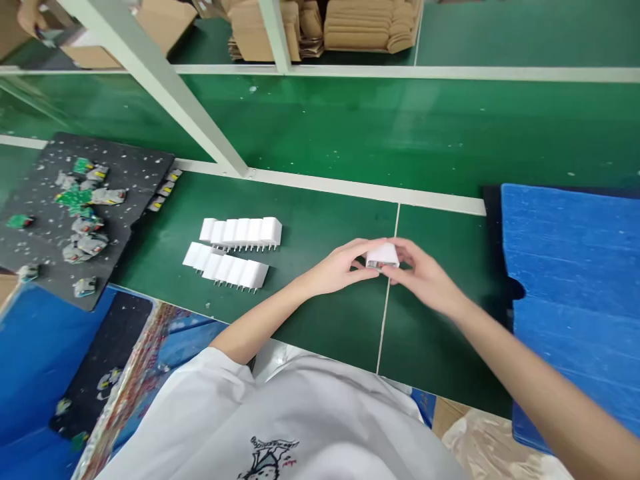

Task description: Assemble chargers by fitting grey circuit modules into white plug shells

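Note:
Between my two hands is a white plastic charger housing (383, 255), its open end turned toward me with small parts showing inside. My left hand (345, 267) grips it from the left, thumb along the near edge and fingers over the top. From the right, my right hand (420, 273) grips the same housing with thumb and fingers. To the left on the green bench (320, 320) stand two rows of white chargers, a back row (240, 231) and a front row (225, 265), with metal prongs along their near sides.
A black foam board (125, 163) at left carries several circuit boards (83, 197). Blue plastic sheets (570, 253) lie at right. A white metal post (170, 87) slants behind the rows. Flattened cardboard (357, 27) sits on the far shelf. A person's hand (31, 20) shows far left.

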`<control>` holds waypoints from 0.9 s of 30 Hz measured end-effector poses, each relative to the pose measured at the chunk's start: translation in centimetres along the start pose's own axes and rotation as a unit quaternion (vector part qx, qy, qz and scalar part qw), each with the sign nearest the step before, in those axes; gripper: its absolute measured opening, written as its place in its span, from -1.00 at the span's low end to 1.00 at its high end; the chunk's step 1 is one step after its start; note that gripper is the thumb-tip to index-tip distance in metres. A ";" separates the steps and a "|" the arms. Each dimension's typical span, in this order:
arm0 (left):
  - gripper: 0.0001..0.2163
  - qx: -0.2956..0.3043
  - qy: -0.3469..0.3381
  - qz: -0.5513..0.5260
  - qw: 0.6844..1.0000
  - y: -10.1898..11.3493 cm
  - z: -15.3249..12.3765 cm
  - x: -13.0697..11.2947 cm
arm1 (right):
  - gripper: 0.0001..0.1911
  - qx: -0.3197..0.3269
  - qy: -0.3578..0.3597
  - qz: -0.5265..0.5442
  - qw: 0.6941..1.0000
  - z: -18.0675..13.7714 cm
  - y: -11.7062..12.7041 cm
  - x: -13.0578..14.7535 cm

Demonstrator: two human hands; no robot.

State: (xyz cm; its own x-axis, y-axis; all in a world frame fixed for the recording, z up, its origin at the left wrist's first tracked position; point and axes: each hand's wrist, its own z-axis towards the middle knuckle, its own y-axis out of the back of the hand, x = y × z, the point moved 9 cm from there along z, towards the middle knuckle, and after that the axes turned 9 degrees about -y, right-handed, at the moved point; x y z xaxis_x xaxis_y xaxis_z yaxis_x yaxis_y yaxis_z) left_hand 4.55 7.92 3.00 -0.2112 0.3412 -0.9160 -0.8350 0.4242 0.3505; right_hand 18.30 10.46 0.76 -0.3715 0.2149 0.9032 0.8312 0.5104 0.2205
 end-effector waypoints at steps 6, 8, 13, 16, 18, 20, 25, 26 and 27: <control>-0.71 -0.120 0.044 0.357 0.925 5.7 -5.2 -3.5 | -0.36 -0.231 0.049 -0.133 0.962 12.9 9.9 1.6; -0.64 -0.149 0.080 0.454 0.875 7.5 -8.1 -4.4 | -0.39 -0.288 0.024 -0.186 0.939 16.8 12.2 2.2; -0.59 -0.169 0.238 0.612 0.735 10.7 -14.7 -3.8 | -0.36 -0.336 -0.023 -0.301 0.892 21.0 13.6 4.8; -0.52 -0.138 0.239 0.647 0.711 10.9 -16.0 -3.4 | -0.23 -0.314 -0.042 -0.354 0.880 19.9 13.7 5.2; -0.52 -0.130 0.203 0.660 0.711 10.9 -16.1 -3.4 | -0.22 -0.317 -0.033 -0.385 0.866 17.5 15.1 5.0; -0.53 -0.135 0.170 0.659 0.720 11.2 -16.1 -3.2 | -0.26 -0.346 -0.014 -0.410 0.844 13.6 18.0 4.2; -0.55 -0.120 0.088 0.516 0.844 11.2 -16.2 0.2 | -0.43 -0.513 -0.151 -0.405 0.741 -1.5 30.9 -1.9; -0.52 -0.109 0.076 0.488 0.862 11.0 -16.1 0.9 | -0.46 -0.539 -0.197 -0.396 0.717 -4.7 33.4 -3.4; -0.51 -0.103 0.067 0.471 0.874 10.8 -16.1 1.5 | -0.47 -0.554 -0.238 -0.388 0.698 -7.4 35.6 -4.8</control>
State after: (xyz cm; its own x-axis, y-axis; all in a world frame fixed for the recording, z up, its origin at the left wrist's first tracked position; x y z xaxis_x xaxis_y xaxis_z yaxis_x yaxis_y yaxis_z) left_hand -12.93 -0.49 2.30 -0.8999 0.3498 -0.2606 -0.3302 -0.1559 0.9310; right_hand 52.75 21.44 7.00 -0.7633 0.6181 0.1880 0.0163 -0.2726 0.9620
